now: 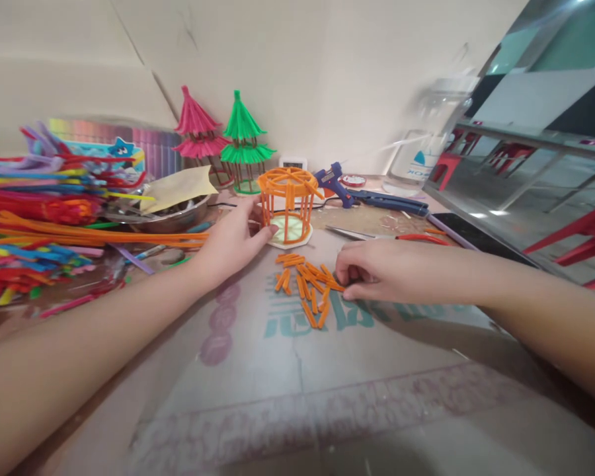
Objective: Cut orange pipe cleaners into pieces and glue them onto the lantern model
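An orange cage-like frame point(286, 205) of pipe cleaners stands upright on a pale octagonal base point(293, 231). My left hand point(235, 244) holds the left edge of that base, its thumb on the rim. Several short orange pieces point(313, 287) lie in a loose pile in front of the frame. At the right edge of the pile is my right hand point(361, 268), its fingers curled together; whatever they pinch, if anything, is hidden. Scissors with red handles point(421, 238) lie just behind my right hand.
Pink point(198, 122) and green point(242, 129) tiered towers stand by the wall. A blue glue gun point(333, 182), blue pliers point(389, 201) and a clear bottle point(419, 145) are behind. Coloured pipe cleaners point(34, 205) and a metal bowl point(178, 215) occupy the left.
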Motion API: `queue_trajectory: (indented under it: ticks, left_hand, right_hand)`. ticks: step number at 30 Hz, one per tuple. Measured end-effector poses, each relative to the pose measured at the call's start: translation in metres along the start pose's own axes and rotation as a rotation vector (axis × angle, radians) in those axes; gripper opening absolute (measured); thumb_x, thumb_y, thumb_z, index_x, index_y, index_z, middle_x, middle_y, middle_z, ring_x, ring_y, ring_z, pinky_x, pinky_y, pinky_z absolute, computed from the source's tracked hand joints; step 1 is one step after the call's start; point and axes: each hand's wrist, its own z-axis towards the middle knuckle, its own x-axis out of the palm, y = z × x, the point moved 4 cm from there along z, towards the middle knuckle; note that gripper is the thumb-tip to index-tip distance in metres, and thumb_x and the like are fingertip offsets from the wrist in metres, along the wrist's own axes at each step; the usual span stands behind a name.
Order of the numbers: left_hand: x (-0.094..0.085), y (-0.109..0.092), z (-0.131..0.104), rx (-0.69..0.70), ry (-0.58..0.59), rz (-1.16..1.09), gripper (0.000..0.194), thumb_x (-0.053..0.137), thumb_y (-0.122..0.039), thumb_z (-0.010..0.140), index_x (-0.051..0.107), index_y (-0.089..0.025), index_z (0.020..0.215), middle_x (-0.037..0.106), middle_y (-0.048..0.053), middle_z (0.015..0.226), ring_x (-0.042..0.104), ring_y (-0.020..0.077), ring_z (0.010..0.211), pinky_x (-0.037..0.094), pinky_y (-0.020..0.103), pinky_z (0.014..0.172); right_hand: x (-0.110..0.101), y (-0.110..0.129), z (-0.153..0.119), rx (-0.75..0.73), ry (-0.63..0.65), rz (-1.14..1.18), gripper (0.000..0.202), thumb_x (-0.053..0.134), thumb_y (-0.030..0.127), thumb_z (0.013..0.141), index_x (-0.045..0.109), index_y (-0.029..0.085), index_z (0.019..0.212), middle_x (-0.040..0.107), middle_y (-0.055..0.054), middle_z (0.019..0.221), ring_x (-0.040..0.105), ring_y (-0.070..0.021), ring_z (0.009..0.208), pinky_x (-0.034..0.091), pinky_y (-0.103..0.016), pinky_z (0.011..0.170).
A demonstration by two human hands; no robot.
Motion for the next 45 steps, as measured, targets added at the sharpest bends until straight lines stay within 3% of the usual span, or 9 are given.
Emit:
queue_trajectory:
  ticks: [7, 11, 15, 19, 23, 28, 34, 39, 45]
  left_hand:
    - [0.0, 0.002, -0.001, -0.009, 0.0, -0.008, 0.05, 0.059, -0.031, 0.085, 0.046, -0.016, 0.131, 0.065, 0.009, 0.109, 0.064, 0.0225, 0.097, 0.052, 0.041, 0.09]
    - [-0.004, 0.001, -0.002, -0.02, -0.015, -0.015, 0.043, 0.058, -0.031, 0.085, 0.05, -0.018, 0.125, 0.065, 0.009, 0.109, 0.064, 0.0234, 0.099, 0.052, 0.041, 0.089]
    - [-0.006, 0.0, -0.003, -0.01, -0.033, -0.051, 0.032, 0.057, -0.028, 0.084, 0.056, -0.019, 0.115, 0.066, 0.009, 0.109, 0.064, 0.0237, 0.1, 0.053, 0.041, 0.089]
    - [-0.005, 0.001, -0.003, -0.054, -0.006, -0.056, 0.028, 0.054, -0.029, 0.086, 0.055, -0.018, 0.112, 0.066, 0.01, 0.111, 0.066, 0.0242, 0.098, 0.053, 0.042, 0.089]
    - [-0.007, -0.001, -0.005, -0.039, -0.019, -0.048, 0.028, 0.053, -0.03, 0.087, 0.055, -0.019, 0.112, 0.066, 0.01, 0.11, 0.065, 0.0247, 0.1, 0.053, 0.044, 0.091]
    - [-0.009, -0.004, -0.006, 0.008, -0.052, -0.049, 0.031, 0.056, -0.031, 0.086, 0.055, -0.02, 0.115, 0.064, 0.012, 0.118, 0.063, 0.0262, 0.108, 0.052, 0.045, 0.094]
    - [-0.007, -0.006, -0.006, 0.038, -0.055, -0.072, 0.034, 0.058, -0.03, 0.085, 0.054, -0.02, 0.117, 0.063, 0.012, 0.117, 0.062, 0.0258, 0.109, 0.053, 0.044, 0.093]
    - [-0.007, -0.009, -0.007, 0.024, -0.037, -0.007, 0.036, 0.057, -0.03, 0.087, 0.052, -0.019, 0.121, 0.061, 0.012, 0.12, 0.06, 0.0268, 0.112, 0.05, 0.046, 0.097]
    - [-0.009, -0.015, -0.01, 0.051, -0.025, 0.032, 0.04, 0.056, -0.028, 0.088, 0.048, -0.02, 0.127, 0.056, 0.012, 0.13, 0.054, 0.0277, 0.121, 0.048, 0.046, 0.1]
  right_hand:
    - [-0.004, 0.001, 0.011, 0.002, -0.117, 0.053, 0.004, 0.059, 0.018, 0.079, 0.059, 0.021, 0.075, 0.061, 0.005, 0.059, 0.05, -0.0095, 0.049, 0.032, -0.022, 0.047]
    - [-0.007, 0.004, 0.014, -0.011, -0.237, 0.156, 0.005, 0.055, 0.021, 0.084, 0.054, 0.02, 0.079, 0.06, 0.004, 0.062, 0.051, -0.0097, 0.052, 0.034, -0.021, 0.049]
    - [0.006, -0.002, 0.02, 0.052, -0.316, 0.063, 0.005, 0.057, 0.024, 0.086, 0.059, 0.02, 0.084, 0.062, 0.003, 0.062, 0.051, -0.0109, 0.05, 0.031, -0.022, 0.049]
    - [0.019, -0.006, 0.026, 0.04, -0.337, 0.034, 0.022, 0.054, 0.036, 0.092, 0.062, 0.02, 0.08, 0.064, 0.001, 0.064, 0.054, -0.0124, 0.053, 0.031, -0.023, 0.051]
    - [0.02, -0.008, 0.024, 0.053, -0.467, 0.068, 0.024, 0.052, 0.038, 0.093, 0.057, 0.02, 0.079, 0.061, 0.002, 0.064, 0.053, -0.0123, 0.055, 0.033, -0.023, 0.052]
    - [0.01, 0.0, 0.014, -0.088, -0.717, -0.013, 0.018, 0.056, 0.036, 0.092, 0.059, 0.019, 0.095, 0.057, 0.001, 0.066, 0.052, -0.013, 0.057, 0.039, -0.024, 0.055]
    - [0.012, 0.015, 0.014, -0.31, -0.712, -0.215, 0.032, 0.052, 0.031, 0.095, 0.052, 0.018, 0.125, 0.066, -0.005, 0.085, 0.06, -0.0183, 0.074, 0.047, -0.03, 0.065]
    - [0.014, 0.02, 0.015, -0.348, -0.728, -0.313, 0.031, 0.052, 0.027, 0.096, 0.051, 0.016, 0.125, 0.069, -0.008, 0.094, 0.061, -0.0202, 0.082, 0.049, -0.033, 0.07]
    - [-0.002, 0.022, 0.01, -0.311, -0.871, -0.315, 0.03, 0.055, 0.036, 0.095, 0.053, 0.016, 0.117, 0.065, -0.002, 0.076, 0.059, -0.0152, 0.065, 0.041, -0.028, 0.059]
